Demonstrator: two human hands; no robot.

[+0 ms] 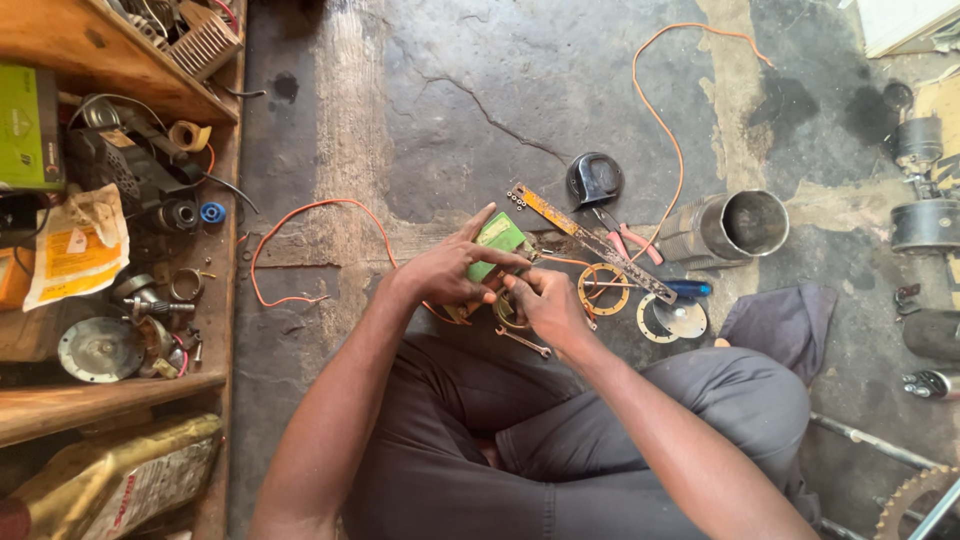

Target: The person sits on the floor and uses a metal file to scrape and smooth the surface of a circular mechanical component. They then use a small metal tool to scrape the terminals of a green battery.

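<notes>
**Holding a small green block over the workshop floor**

Looking down from the head view, I have my left hand (445,270) wrapped under a small green rectangular block (499,240), fingers spread, the thumb side pressed to its edge, so that grip is closed on the block. It shows a flat green face with a paler patch, and it sits just above my knees, in front of my crossed legs. My right hand (545,300) meets it from the other side, fingertips pinched at the block's lower corner; whether they clasp the block itself or some small part there, I cannot tell.

My hands cover the underside of the block and most of a brass-coloured ring (510,315) beneath them. A small spanner (525,343) lies just by my right wrist.

Cracked, stained concrete floor (450,110) carries everything: an orange wire (300,230), a long yellowish strip (590,240), red-handled pliers (630,240), a black horn (594,180), a ribbed metal cylinder (730,228), a round plate (675,318). A wooden shelf (110,390) crowded with parts stands on my left.
</notes>
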